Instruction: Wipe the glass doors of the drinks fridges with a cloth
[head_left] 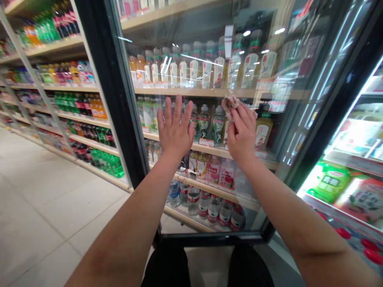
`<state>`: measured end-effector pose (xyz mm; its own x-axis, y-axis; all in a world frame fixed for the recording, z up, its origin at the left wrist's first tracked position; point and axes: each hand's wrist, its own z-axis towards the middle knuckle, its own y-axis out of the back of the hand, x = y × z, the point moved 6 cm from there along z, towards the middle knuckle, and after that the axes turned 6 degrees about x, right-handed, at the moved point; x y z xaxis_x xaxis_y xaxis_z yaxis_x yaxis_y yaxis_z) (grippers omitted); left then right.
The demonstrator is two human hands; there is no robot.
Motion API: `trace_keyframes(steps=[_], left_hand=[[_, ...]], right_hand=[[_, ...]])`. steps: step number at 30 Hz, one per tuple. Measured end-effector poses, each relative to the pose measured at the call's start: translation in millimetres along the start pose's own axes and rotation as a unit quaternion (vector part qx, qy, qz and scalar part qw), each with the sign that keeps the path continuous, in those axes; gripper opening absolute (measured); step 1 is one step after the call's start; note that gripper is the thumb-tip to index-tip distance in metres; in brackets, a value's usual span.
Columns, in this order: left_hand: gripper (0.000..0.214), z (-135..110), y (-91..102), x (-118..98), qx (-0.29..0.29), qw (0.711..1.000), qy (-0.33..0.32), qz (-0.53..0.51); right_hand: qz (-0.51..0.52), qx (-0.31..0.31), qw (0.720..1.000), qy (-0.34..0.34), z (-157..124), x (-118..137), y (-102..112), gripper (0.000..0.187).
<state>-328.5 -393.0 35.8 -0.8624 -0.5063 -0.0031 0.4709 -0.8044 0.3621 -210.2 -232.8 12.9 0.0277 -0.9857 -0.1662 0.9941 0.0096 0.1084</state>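
Observation:
A glass door (197, 28) in a black frame (119, 87) stands in front of me, with shelves of bottles showing through the pane. My left hand (176, 133) lies flat on the glass, its fingers spread and pointing up, holding nothing. Further right, my right hand (243, 135) presses a crumpled, stained cloth (231, 104) against the same pane. The cloth sticks out past the fingertips; the rest of it is hidden under the fingers and palm.
Shelves (62, 87) of drink bottles run along the left. At the right, a lit cooler (353, 159) holds packs and red-capped bottles. My legs (166, 267) are just below the door's bottom rail (212, 239). Pale floor tiles (36, 207) lie at left.

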Motion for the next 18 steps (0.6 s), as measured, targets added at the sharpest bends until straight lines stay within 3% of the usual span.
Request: trace_keyframes(steps=[2,6,8,12,14,18], left_hand=[[0.064,-0.1,-0.3,0.4,0.002,1.0,0.002,-0.012],[0.066,0.1,-2.1,1.7,0.014,0.999,0.007,-0.031],[0.066,0.3,-2.4,1.8,0.015,0.999,0.007,-0.035],[0.064,0.5,-1.8,1.7,0.009,0.999,0.005,-0.034],[0.063,0.5,-1.5,1.8,0.006,1.0,0.005,-0.028],[0.064,0.2,-1.3,2.1,0.002,1.0,0.003,-0.03]], right_hand=[[-0.003,0.006,1.0,0.018,-6.4,6.5,-2.7,0.057],[0.02,0.138,0.978,0.153,-29.7,31.5,-15.9,0.06],[0.01,0.135,0.983,0.123,-19.8,18.6,-11.3,0.054],[-0.017,0.046,0.999,0.0,6.4,-21.5,6.7,0.053],[-0.006,0.054,0.998,0.014,-1.1,-19.7,7.2,0.056],[0.01,0.163,0.978,0.132,-26.0,4.6,-2.0,0.057]])
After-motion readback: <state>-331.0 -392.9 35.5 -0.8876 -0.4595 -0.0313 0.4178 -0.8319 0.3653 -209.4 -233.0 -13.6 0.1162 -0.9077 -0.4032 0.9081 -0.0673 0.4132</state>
